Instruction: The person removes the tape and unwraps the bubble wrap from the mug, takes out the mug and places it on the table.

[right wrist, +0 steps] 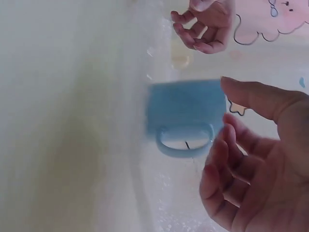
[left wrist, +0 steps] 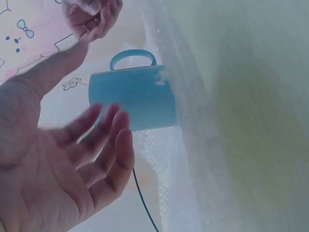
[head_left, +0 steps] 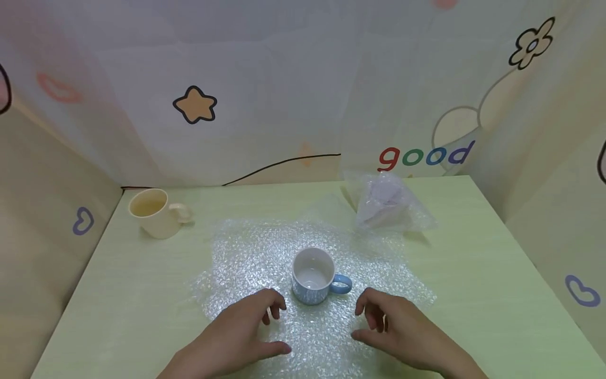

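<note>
A blue mug with a white inside stands upright on a sheet of bubble wrap, its handle turned to the right. My left hand hovers just left of and nearer than the mug, fingers loosely bent, holding nothing. On the other side, my right hand is held near the handle with relaxed fingers and nothing in them. Both wrist views show a gap between the palms and the mug: the left hand and the right hand face it from opposite sides.
A cream mug stands at the table's back left, handle to the right. Toward the back right sits a crumpled clear bubble-wrap bundle with something whitish inside. Printed cloth walls enclose the back and sides of the pale green table.
</note>
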Demonstrator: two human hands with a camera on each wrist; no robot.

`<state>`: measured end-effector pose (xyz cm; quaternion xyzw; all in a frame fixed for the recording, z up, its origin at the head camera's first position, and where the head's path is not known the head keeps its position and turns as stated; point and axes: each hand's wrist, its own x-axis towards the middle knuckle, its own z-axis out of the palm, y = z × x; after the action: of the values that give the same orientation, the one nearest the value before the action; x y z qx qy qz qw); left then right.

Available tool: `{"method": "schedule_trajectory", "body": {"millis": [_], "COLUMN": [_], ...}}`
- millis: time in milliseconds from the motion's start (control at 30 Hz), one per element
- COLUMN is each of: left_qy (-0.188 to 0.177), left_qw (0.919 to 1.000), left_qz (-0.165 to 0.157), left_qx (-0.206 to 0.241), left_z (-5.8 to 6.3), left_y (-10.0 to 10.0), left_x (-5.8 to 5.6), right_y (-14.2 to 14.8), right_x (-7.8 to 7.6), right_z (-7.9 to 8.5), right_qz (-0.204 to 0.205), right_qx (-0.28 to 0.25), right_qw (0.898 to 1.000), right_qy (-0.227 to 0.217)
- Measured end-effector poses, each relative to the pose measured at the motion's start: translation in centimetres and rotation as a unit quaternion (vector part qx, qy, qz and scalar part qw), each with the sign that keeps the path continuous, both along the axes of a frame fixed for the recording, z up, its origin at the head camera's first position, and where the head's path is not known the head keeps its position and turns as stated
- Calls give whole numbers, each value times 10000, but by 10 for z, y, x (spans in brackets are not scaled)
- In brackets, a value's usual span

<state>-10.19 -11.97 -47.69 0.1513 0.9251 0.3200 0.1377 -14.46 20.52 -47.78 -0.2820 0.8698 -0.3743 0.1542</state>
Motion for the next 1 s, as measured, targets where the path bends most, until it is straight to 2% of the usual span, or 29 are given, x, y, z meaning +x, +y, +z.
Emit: {"method": "schedule_trajectory", "body": {"millis": [100,200,367,567,800,1000], "left_qy": [115,130,-59,-223,-91,-39], "left_qw": [9975,9903,9825,9826,9840,9846], "left_qz": [540,976,1296,1202,959,802], "left_qx": [447,976,1339,1396,1502,1554], "left_z": [2,1,0,-3,-13,-18], "left_y": [2,6,15,24,33,39], "left_x": [-6,-13,-25,-37,-45,-49], "right_y": [1,-2,-13,-28,-44,-52], "right_x": [-6,-12,-22,-33,-41,-45], "right_z": [5,6,4,-1,-7,-11], "right_qz": [-512,-963,-1270,-1203,-995,-1001], "right_qx": [-299,-476,-505,-611,-665,-723], "right_qw": [9980,9939,9906,9904,9916,9905], "right_qy": [212,256,9,-303,-482,-598]}}
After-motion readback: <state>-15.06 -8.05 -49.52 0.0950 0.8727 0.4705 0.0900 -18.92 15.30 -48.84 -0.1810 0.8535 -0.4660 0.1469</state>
